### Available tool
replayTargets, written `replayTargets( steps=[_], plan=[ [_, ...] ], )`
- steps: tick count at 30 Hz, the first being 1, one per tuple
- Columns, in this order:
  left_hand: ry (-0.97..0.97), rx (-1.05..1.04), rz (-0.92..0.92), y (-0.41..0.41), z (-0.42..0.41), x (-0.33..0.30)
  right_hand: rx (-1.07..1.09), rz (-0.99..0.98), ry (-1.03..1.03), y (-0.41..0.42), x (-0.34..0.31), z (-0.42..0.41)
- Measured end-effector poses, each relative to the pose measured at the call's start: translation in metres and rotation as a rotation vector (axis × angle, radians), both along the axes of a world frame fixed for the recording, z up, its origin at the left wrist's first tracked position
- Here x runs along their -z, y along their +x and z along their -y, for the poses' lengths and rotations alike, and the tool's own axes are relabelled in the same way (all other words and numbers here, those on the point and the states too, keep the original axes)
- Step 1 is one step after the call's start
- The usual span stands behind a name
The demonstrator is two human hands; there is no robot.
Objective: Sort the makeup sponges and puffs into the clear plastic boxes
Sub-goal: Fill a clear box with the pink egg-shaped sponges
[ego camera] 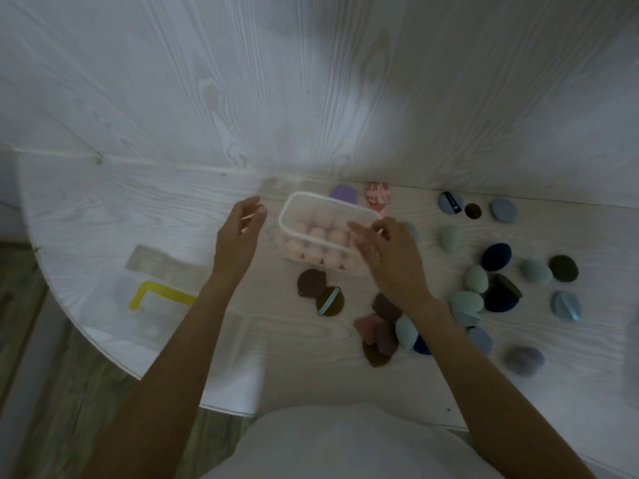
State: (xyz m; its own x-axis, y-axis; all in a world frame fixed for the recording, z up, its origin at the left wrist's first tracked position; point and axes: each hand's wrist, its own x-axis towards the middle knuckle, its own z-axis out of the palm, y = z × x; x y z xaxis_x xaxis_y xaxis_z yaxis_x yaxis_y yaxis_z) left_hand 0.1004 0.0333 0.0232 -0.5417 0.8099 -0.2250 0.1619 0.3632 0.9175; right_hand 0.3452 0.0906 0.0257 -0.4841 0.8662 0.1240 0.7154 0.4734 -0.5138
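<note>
A person in a white top leans over a white wood-grain worktop set against a matching white panelled wall, both bare forearms stretched toward a clear plastic box that stands near the wall at the middle of the scene. The box, lidless, is packed with rows of peach makeup sponges. The left hand hovers just left of the box, fingers loosely spread and holding nothing; whether it touches the box wall cannot be told through the motion blur. The right hand reaches over the box's right near corner with fingers relaxed and extended; it is blurred, and nothing can be seen pinched in it. Behind the box lie a purple puff and a pink patterned puff. In front of the box sit a maroon puff and an olive puff with a pale blue strap, touching each other. Under the right wrist lies a heap of mauve, pink and brown puffs beside a teal sponge. Farther right, blue, teal, navy and dark green sponges and puffs are scattered well apart from the box. A yellow L-shaped tape mark shows on the worktop at the left.
</note>
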Motion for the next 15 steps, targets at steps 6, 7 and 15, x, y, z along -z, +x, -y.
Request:
replayTargets(
  steps=[6, 7, 15],
  plan=[
    [-0.214, 0.341, -0.091, 0.012, -0.003, 0.011, 0.019, 0.335, 0.164, -0.018, 0.028, 0.032],
    [-0.198, 0.367, -0.118, 0.011, -0.002, 0.014, 0.031, 0.342, 0.174, -0.021, 0.029, 0.030],
    [-0.061, 0.257, -0.160, 0.012, 0.006, 0.025, -0.050, 0.348, 0.131, -0.035, 0.039, 0.018]
  ],
)
